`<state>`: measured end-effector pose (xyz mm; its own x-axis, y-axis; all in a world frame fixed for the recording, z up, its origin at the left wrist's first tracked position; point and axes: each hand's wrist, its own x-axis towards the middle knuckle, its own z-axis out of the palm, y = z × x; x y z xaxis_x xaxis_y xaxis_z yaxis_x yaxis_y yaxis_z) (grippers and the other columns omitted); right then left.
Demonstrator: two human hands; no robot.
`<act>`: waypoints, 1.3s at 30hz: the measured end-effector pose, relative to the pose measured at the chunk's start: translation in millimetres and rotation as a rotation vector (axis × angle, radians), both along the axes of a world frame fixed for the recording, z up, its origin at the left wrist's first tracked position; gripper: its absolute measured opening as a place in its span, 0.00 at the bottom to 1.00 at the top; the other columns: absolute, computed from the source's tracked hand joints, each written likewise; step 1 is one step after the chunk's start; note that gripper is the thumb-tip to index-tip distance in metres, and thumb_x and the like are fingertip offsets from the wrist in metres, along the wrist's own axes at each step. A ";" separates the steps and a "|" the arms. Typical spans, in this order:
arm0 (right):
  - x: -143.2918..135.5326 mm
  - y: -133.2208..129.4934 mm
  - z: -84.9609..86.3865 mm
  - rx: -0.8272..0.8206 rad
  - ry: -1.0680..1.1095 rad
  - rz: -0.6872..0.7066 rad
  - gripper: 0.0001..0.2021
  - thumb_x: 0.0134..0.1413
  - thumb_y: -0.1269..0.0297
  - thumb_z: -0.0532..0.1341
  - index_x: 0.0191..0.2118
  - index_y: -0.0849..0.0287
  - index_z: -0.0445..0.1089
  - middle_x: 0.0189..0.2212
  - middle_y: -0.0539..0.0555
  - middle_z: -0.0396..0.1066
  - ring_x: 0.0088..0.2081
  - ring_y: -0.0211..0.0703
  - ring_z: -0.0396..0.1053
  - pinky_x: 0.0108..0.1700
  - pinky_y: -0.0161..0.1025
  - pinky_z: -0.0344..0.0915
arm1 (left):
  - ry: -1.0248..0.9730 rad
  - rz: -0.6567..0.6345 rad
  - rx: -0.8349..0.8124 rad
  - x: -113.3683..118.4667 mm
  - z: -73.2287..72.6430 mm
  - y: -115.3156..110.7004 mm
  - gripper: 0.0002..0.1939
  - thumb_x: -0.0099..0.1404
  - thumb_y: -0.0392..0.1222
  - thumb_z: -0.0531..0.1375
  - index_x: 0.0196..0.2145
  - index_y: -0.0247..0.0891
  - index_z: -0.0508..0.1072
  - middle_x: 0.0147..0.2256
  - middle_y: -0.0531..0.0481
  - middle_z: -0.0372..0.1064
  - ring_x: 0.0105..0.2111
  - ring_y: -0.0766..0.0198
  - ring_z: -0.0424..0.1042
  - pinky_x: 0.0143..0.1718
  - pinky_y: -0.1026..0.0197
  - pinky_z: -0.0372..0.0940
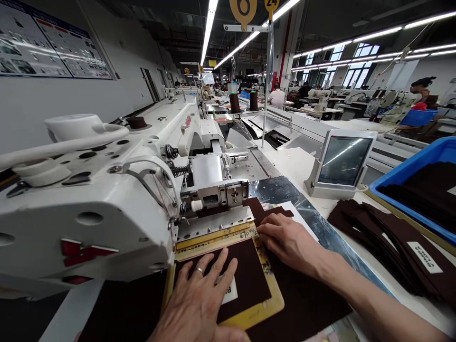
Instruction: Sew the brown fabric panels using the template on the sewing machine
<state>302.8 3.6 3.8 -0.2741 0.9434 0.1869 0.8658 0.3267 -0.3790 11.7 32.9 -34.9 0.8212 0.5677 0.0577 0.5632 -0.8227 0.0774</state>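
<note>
My left hand [203,289] lies spread, palm down, over a dark brown fabric piece [245,266] framed by a yellow sewing template [274,294]. Under its fingers a white label [230,292] with black lettering shows in part. My right hand [288,240] is at the template's upper right corner, its fingers bent together on the dark brown fabric [299,289] beside the edge; the fingertips' undersides are hidden. Just beyond both hands, the metal clamp plate [217,225] of a white sewing machine [85,213] sits along the template's far side.
A small screen [344,161] stands on the right of the worktop. Nearer me lie stacked brown pieces with white labels [423,257], beside a blue bin [392,178] of dark fabric. Brown thread cones [234,102] stand farther back. A person [277,97] sits in the distance.
</note>
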 end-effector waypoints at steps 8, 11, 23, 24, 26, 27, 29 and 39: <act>-27.6 -8.5 -5.0 -0.032 -0.241 0.034 0.10 0.71 0.61 0.57 0.51 0.54 0.73 0.53 0.58 0.67 0.47 0.52 0.67 0.48 0.51 0.68 | 0.048 0.007 -0.044 2.5 -3.3 0.5 0.57 0.52 0.85 0.57 0.70 0.47 0.61 0.69 0.38 0.56 0.64 0.28 0.61 0.60 0.29 0.57; -30.4 -9.0 -7.3 -0.041 -0.262 -0.008 0.11 0.70 0.62 0.57 0.53 0.53 0.71 0.54 0.59 0.66 0.47 0.53 0.67 0.48 0.52 0.68 | 0.054 0.026 -0.073 3.4 -2.3 -1.1 0.58 0.50 0.82 0.62 0.70 0.48 0.60 0.70 0.39 0.53 0.66 0.29 0.59 0.62 0.27 0.55; -37.4 -13.0 -10.6 -0.034 -0.256 -0.027 0.18 0.68 0.55 0.63 0.61 0.46 0.69 0.57 0.59 0.65 0.51 0.58 0.66 0.49 0.56 0.69 | 0.027 0.017 -0.130 6.2 3.4 -1.0 0.62 0.47 0.86 0.59 0.70 0.47 0.60 0.70 0.38 0.54 0.67 0.29 0.57 0.63 0.25 0.54; -38.8 -13.2 -12.6 -0.022 -0.259 -0.026 0.19 0.68 0.54 0.63 0.62 0.44 0.68 0.58 0.59 0.64 0.51 0.59 0.66 0.49 0.57 0.69 | 0.027 0.017 -0.132 6.6 3.6 -1.1 0.62 0.47 0.86 0.59 0.70 0.47 0.60 0.70 0.38 0.54 0.67 0.30 0.57 0.63 0.25 0.54; -40.9 -13.2 -16.5 -0.007 -0.259 -0.023 0.20 0.69 0.53 0.62 0.64 0.41 0.66 0.59 0.58 0.64 0.52 0.60 0.66 0.50 0.58 0.68 | 0.033 0.022 -0.128 6.9 2.8 -2.2 0.61 0.47 0.84 0.60 0.70 0.48 0.60 0.70 0.38 0.53 0.67 0.30 0.56 0.64 0.26 0.53; -41.6 -13.1 -18.0 -0.003 -0.260 -0.022 0.21 0.69 0.52 0.62 0.64 0.41 0.66 0.60 0.58 0.64 0.52 0.60 0.66 0.50 0.59 0.68 | 0.036 0.025 -0.124 6.5 1.8 -3.2 0.61 0.47 0.84 0.61 0.70 0.48 0.60 0.70 0.38 0.53 0.67 0.31 0.56 0.64 0.26 0.53; -42.6 -13.2 -19.7 0.004 -0.262 -0.025 0.21 0.69 0.53 0.62 0.64 0.41 0.66 0.61 0.58 0.63 0.52 0.60 0.66 0.49 0.58 0.69 | 0.036 0.028 -0.119 4.2 -0.9 -6.4 0.60 0.49 0.84 0.59 0.71 0.48 0.59 0.71 0.38 0.52 0.68 0.31 0.55 0.64 0.25 0.52; -60.7 -26.3 -40.3 0.254 -0.183 0.122 0.17 0.73 0.56 0.56 0.59 0.56 0.72 0.57 0.58 0.72 0.56 0.56 0.69 0.59 0.56 0.64 | -0.043 0.040 -0.095 -6.8 2.8 -23.1 0.58 0.57 0.85 0.50 0.72 0.43 0.55 0.70 0.36 0.53 0.69 0.36 0.55 0.66 0.28 0.51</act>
